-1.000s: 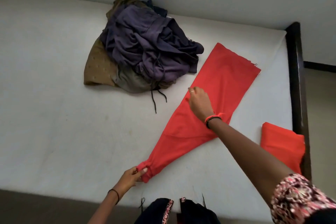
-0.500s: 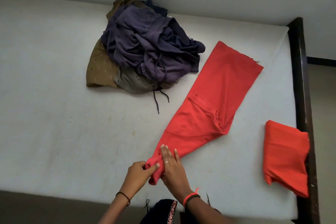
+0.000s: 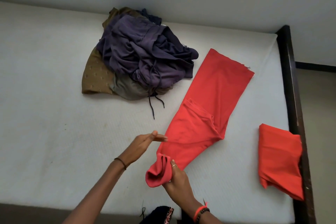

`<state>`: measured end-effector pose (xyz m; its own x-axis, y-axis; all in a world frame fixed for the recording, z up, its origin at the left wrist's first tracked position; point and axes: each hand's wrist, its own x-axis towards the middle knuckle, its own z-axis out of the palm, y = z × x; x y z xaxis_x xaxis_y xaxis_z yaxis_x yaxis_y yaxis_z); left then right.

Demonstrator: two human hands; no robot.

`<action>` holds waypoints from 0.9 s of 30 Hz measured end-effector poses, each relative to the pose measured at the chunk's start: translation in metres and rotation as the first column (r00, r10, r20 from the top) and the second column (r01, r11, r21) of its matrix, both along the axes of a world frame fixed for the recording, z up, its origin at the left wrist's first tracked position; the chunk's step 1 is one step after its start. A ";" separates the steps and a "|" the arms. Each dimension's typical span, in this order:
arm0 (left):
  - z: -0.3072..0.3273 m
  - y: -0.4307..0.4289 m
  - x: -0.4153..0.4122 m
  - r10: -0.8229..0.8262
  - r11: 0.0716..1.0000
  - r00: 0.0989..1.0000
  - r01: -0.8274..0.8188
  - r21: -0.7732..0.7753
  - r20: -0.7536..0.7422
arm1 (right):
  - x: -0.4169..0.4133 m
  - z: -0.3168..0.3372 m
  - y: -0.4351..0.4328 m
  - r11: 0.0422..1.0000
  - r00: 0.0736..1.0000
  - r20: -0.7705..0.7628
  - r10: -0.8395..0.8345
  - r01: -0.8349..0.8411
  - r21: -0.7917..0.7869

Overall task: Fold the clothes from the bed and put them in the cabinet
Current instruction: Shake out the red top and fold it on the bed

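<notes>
Right hand [image 3: 179, 178] grips the red trousers [image 3: 205, 114] cuff, left hand [image 3: 143, 143] flat open (risk: one-handed lift skews the fold).

The left hand [image 3: 143, 143], which half a second ago pinched the narrow near end of the red garment [image 3: 205, 114], is now off the cloth, open and flat, just left of it. The right hand [image 3: 179, 178], earlier pressing flat on that end, now grips it, and the end is lifted and curled over toward the near-left.
</notes>
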<state>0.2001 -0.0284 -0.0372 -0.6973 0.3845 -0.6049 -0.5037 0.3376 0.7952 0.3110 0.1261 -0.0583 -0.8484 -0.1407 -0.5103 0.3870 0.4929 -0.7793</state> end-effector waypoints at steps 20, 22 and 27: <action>-0.091 0.042 -0.010 -0.331 0.854 0.940 0.335 -0.397 0.082 | -0.164 -0.046 0.108 0.907 0.803 0.537 -0.257 0.392 -0.153; -0.100 0.044 -0.004 -0.308 0.875 0.951 0.292 -0.387 0.020 | -0.170 -0.058 0.107 0.894 0.795 0.523 -0.308 0.429 -0.126; -0.109 0.051 0.006 -0.050 0.900 0.996 0.016 -0.435 -0.068 | -0.169 -0.081 0.098 0.857 0.804 0.305 -0.510 0.504 0.106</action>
<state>0.2058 0.0229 -0.1467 -0.7389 0.1197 -0.6631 -0.4307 0.6729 0.6014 0.1418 0.2238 -0.1393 -0.5916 0.2774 -0.7570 0.8058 0.1719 -0.5667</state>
